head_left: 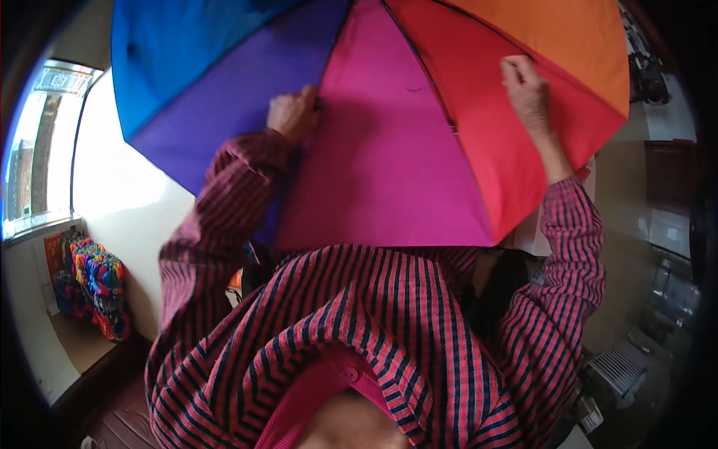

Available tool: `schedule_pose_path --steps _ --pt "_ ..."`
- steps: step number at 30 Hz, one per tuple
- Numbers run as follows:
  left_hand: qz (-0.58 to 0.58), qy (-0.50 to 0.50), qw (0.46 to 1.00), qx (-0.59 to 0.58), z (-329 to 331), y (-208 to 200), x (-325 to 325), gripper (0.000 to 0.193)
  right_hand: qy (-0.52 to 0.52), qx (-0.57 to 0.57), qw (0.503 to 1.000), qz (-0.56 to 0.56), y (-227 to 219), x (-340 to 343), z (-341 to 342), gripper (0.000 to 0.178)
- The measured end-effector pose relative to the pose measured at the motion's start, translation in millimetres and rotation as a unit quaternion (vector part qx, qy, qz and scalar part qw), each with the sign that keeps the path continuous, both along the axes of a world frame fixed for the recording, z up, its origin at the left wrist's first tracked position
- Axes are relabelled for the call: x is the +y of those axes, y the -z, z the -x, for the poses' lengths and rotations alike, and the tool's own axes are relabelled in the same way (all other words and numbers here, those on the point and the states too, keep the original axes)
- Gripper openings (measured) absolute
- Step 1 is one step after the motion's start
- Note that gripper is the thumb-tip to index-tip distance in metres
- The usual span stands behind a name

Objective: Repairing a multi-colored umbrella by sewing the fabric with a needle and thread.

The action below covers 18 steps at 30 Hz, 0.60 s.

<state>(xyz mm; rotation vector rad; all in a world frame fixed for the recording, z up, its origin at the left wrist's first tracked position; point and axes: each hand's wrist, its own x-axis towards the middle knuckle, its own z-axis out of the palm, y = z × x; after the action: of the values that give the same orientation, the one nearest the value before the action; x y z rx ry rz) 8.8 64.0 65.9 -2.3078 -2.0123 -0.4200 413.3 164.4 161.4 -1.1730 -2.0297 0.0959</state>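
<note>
An opened umbrella [396,165] with blue, purple, magenta, red and orange panels spreads in front of me, its inner side with dark ribs facing me. My left hand [294,114] is closed at the rib between the purple and magenta panels. Over the red panel my right hand [527,93] is raised with thumb and fingers pinched together. Whatever lies between those fingertips is too small to make out. A short dark thread [413,89] shows on the magenta panel. One dark rib [437,97] runs along the magenta and red seam and ends partway down.
Several bundles of multicoloured items [97,273] are piled at the left, below a bright window [45,142]. A dark red seat or cushion [123,411] is at the lower left. At the right stand a ridged light-coloured object [621,367] and a dark red box-like piece [669,168].
</note>
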Motion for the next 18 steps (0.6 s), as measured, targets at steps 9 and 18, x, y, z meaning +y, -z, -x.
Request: schedule_pose_path --steps 9,18 --pt "-0.071 -0.13 0.986 -0.082 57 -3 49 0.021 -0.007 0.01 0.998 0.061 74 -38 -9 0.006" --pt "0.191 -0.02 0.98 -0.042 -50 -7 -32 0.038 -0.037 -0.066 0.997 0.005 34 -55 14 0.005"
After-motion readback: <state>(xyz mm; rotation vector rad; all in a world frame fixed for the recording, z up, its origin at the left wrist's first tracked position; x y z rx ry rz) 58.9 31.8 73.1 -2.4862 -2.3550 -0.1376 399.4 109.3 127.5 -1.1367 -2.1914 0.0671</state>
